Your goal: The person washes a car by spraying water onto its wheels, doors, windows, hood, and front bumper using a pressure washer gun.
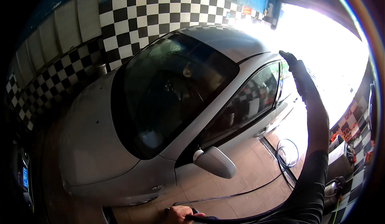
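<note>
At the bottom of the view my left hand (180,214) is closed around a black hose (240,218), which runs off to the right past my sleeve. Stretched up on the right, my right hand (290,59) is beside the roof edge of a silver-grey car (87,124). Glare turns that hand into a dark outline, so its grip and any contact with the roof are unclear. Between my hands are the car's side mirror (217,163) and front side window (249,96). The windshield (174,88) looks dark, with water on its upper part.
A thin hose (234,195) crosses the tiled floor (240,175) to a loose coil (288,153). At right stand a pale bin (338,157) and a metal container (331,189). A checkered wall (155,14) rises behind the car. Another vehicle (25,175) is at far left.
</note>
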A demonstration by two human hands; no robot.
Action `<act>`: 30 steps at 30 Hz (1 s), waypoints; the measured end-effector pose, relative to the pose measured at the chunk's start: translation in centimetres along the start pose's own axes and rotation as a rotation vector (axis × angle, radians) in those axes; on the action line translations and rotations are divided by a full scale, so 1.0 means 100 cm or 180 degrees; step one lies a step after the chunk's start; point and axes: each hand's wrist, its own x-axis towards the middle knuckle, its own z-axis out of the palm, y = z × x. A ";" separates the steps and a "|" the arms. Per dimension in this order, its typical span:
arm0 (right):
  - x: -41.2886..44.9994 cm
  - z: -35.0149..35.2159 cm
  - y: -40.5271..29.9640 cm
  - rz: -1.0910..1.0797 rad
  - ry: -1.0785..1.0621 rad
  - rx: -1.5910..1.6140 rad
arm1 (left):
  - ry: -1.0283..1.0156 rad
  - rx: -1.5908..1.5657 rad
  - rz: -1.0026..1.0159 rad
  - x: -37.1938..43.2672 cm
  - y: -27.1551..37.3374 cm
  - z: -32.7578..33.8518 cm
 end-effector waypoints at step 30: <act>0.067 0.229 -0.280 -0.1513 -0.1665 0.0488 | 0.0177 -0.0263 0.0021 0.062 -0.061 -0.109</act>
